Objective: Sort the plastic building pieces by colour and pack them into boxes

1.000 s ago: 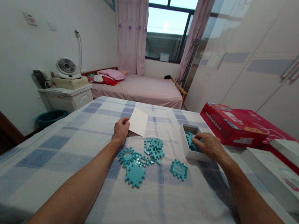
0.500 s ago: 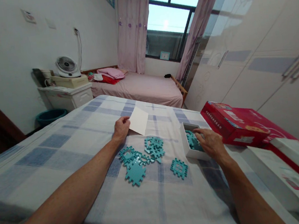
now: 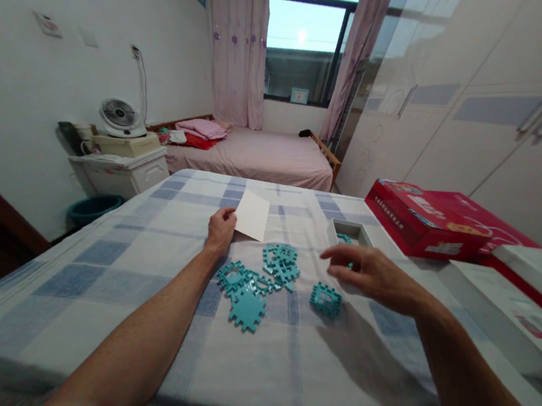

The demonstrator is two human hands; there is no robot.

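Observation:
My left hand pinches the near left edge of a white card that rests tilted on the table. Beside that forearm lies a loose heap of turquoise interlocking plastic pieces with notched edges. My right hand hovers over the near part of a small white box, its thumb and index finger apart with nothing between them. More turquoise pieces show inside the box, partly covered by the hand. Just below the right fingertips, turquoise pieces appear stacked, slightly blurred.
A blue-and-white checked cloth covers the table. Red boxes and a white box lid or tray stand along the right side. Beyond are a bed, a fan and a wardrobe.
My right hand has come out of the white box, moving left and nearer, and has let go of a turquoise piece onto the single one on the cloth. My left hand stays at the card.

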